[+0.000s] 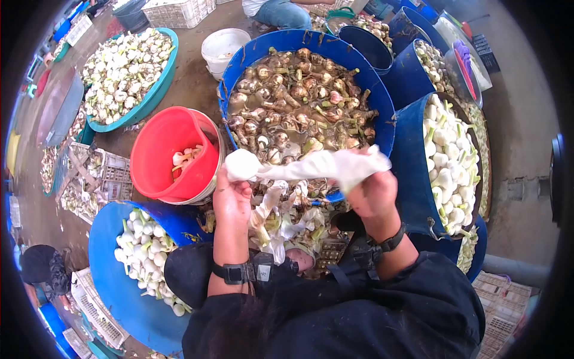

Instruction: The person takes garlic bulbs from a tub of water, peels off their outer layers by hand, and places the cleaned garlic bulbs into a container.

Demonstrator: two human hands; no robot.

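My left hand (pixel 232 200) holds the round end of a white garlic bulb (pixel 243 164). From the bulb a long pale stem or peeled skin (pixel 305 167) stretches right to my right hand (pixel 375 194), whose fingers grip its far end. Both hands are over the near rim of a large blue tub (pixel 388 128), where unpeeled brown bulbs (pixel 281 107) sit in murky water. Beneath my hands lies a heap of peeled skins and leaves (pixel 287 224).
A red bucket (pixel 149 155) with a few bulbs stands left of the tub. White bulbs fill a blue tub (pixel 412 149) at right and a blue basin (pixel 107 281) at lower left. A white bucket (pixel 224 45) is behind. Another person (pixel 275 12) sits beyond; one (pixel 45 269) is at lower left.
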